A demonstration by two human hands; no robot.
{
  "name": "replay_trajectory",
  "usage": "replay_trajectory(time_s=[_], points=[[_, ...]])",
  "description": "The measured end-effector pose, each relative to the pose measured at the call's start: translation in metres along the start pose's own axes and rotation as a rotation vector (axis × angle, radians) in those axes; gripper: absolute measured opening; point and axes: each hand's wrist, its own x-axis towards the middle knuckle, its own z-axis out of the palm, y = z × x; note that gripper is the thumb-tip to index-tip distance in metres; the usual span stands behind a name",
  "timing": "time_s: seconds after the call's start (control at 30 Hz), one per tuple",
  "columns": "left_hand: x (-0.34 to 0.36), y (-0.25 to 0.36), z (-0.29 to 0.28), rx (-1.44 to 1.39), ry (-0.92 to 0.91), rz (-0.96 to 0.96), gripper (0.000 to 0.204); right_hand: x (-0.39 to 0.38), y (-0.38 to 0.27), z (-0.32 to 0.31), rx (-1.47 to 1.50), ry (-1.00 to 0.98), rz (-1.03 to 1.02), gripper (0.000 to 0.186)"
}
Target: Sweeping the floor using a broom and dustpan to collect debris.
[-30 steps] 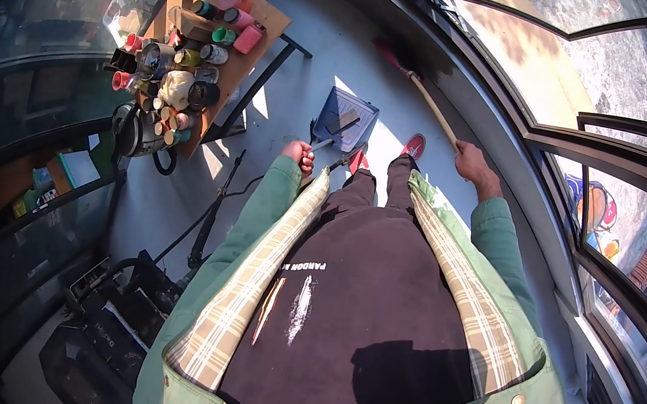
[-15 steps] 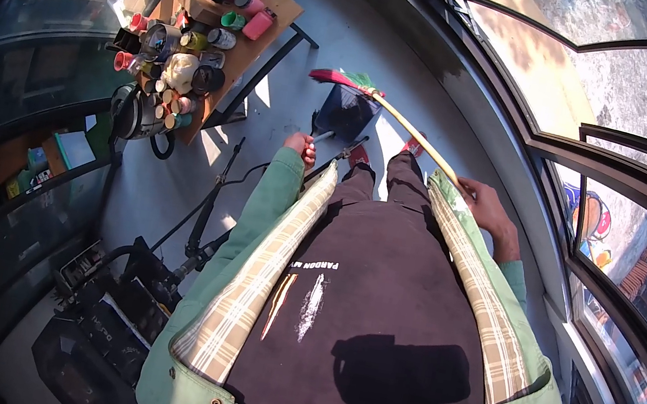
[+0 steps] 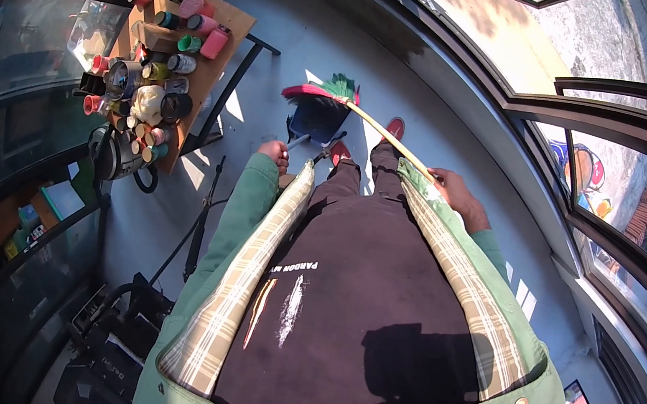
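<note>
Left hand (image 3: 273, 153) grips the dustpan (image 3: 316, 126); right hand (image 3: 456, 196) grasps the broom (image 3: 364, 116). Sweeping appears unfinished; amount collected undetermined (dustpan interior obscured).

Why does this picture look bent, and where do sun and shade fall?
Head view: the fisheye lens curves the window frames and blackens corners; same head view: sunlight brightens patches of floor, the dustpan looks shaded, and a shadow crosses the dark shirt.
</note>
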Motion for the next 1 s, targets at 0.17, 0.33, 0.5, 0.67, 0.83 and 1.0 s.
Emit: replay_trajectory(time_s=[0.17,0.33,0.5,0.67,0.83,1.0], points=[[-0.004,0.018,-0.011,0.123,0.03,-0.002,0.021,-0.106,0.02,0.015,0.251,0.125,0.208,0.04],[-0.018,0.047,-0.007,0.31,0.039,0.034,0.016,-0.209,0.027,0.001,-0.167,0.273,0.379,0.038],[-0.014,0.086,-0.008,0.506,0.185,0.191,0.008,-0.28,0.055,-0.003,-0.191,0.344,0.572,0.038],[0.038,0.157,-0.049,0.951,0.185,0.374,0.013,-0.241,0.082,0.0,-0.066,0.431,0.799,0.039],[0.056,0.216,-0.059,1.908,0.215,0.593,0.023,-0.15,0.068,-0.005,-0.097,0.295,0.661,0.037],[0.039,0.229,-0.026,2.057,0.222,0.571,0.021,-0.059,-0.001,0.021,-0.109,0.085,0.432,0.042]])
